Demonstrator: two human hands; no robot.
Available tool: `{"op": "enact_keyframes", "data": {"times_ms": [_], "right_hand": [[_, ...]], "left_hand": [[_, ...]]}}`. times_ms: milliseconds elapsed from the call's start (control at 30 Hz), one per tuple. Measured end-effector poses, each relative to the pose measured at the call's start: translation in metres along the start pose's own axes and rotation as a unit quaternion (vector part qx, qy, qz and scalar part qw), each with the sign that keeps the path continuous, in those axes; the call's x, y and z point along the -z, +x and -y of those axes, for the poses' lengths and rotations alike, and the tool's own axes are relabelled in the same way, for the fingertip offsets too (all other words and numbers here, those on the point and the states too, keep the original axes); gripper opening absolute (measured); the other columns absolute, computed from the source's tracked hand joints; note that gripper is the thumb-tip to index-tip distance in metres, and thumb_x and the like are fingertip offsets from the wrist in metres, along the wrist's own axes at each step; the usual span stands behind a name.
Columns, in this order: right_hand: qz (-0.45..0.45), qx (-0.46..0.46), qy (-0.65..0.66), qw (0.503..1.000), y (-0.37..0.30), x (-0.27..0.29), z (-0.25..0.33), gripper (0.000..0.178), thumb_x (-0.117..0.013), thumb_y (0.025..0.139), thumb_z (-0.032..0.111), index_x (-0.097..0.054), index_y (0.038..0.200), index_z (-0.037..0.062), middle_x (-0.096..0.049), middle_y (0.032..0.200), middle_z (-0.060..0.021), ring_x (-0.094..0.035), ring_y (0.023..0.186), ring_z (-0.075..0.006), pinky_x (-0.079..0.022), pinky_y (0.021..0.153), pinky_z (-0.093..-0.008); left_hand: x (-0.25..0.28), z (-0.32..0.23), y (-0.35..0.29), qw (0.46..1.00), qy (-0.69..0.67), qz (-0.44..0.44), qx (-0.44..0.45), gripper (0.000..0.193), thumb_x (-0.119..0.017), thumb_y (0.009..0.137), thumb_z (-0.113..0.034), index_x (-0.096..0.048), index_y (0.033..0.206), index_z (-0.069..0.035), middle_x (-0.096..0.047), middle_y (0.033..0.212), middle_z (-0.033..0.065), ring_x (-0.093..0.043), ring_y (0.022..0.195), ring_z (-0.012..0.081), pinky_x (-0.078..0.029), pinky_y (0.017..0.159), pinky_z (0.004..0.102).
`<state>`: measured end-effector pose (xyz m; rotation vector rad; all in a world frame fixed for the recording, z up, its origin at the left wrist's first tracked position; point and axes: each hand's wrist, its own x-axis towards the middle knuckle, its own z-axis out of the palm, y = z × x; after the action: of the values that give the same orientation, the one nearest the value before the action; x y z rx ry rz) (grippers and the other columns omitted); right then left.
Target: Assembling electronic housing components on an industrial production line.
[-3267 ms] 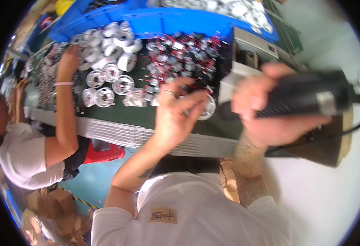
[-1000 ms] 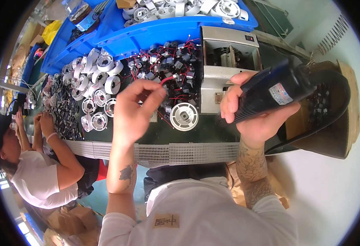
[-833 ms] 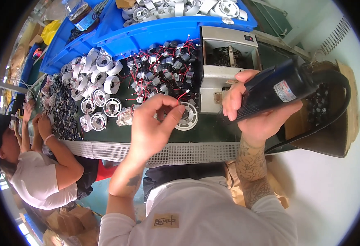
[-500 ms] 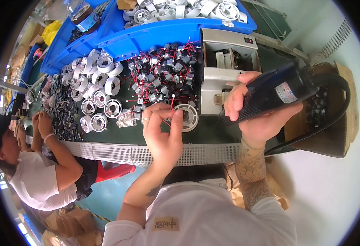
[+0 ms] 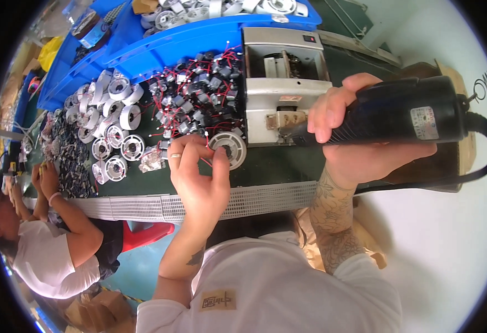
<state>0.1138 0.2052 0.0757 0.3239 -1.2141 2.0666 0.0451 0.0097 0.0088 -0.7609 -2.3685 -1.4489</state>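
My right hand [image 5: 354,116] is wrapped round a black electric screwdriver [image 5: 399,114] lying nearly level. Its front end reaches the small metal block on the front of a grey metal box-shaped machine [image 5: 276,91], which looks like a screw feeder. My left hand [image 5: 199,172] has thumb and fingers closed at the left edge of a round white plastic housing [image 5: 238,151]. This housing stands on the green bench, with a dark part in its middle and a red wire near my fingers. The fingertips partly cover its left side.
Small grey motors with red wires [image 5: 199,94] lie piled behind my left hand. White round housings [image 5: 110,105] and dark small parts [image 5: 66,150] lie farther left. Blue bins [image 5: 171,41] stand behind. A co-worker [image 5: 54,250] sits at left. The screwdriver's cable [image 5: 421,183] loops at right.
The screwdriver has swung to a more level pose, its front end now at the machine's metal block. The whole view has shifted slightly; my left hand stays at the housing.
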Motion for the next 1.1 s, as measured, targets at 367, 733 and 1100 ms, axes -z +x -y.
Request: {"op": "enact_keyframes", "data": {"times_ms": [367,733,1100], "right_hand": [[0.017,0.025,-0.031,0.999,-0.003,0.007,-0.009,0.115,-0.020,0.068,0.096,-0.051,0.119,-0.0032,-0.057,0.072,-0.0105,-0.052,0.053,-0.0213,-0.044,0.050,-0.0363],[0.166,-0.070,0.005,0.984,0.015,-0.007,-0.001,0.116,-0.031,0.067,0.095,-0.047,0.127,-0.0027,-0.058,0.075,-0.0097,-0.055,0.055,-0.0201,-0.043,0.048,-0.0353],[0.164,-0.096,-0.013,0.982,0.022,-0.051,-0.028,0.123,-0.026,0.065,0.097,-0.044,0.136,-0.0022,-0.058,0.078,-0.0114,-0.054,0.058,-0.0228,-0.045,0.055,-0.0370]], "left_hand": [[-0.008,0.007,-0.012,0.999,-0.031,0.025,-0.008,0.012,-0.065,0.082,-0.001,-0.053,0.082,-0.001,-0.065,0.106,0.0146,-0.056,0.091,0.0224,-0.043,0.085,0.0344],[-0.011,0.026,-0.008,0.923,-0.297,0.115,0.217,0.032,-0.063,0.087,-0.003,-0.056,0.118,0.001,-0.064,0.099,0.0067,-0.058,0.087,0.0106,-0.046,0.076,0.0236],[-0.014,0.023,-0.010,0.918,-0.322,0.105,0.205,0.027,-0.061,0.089,0.000,-0.057,0.115,0.002,-0.062,0.103,0.0083,-0.061,0.088,0.0113,-0.050,0.076,0.0244]]}}
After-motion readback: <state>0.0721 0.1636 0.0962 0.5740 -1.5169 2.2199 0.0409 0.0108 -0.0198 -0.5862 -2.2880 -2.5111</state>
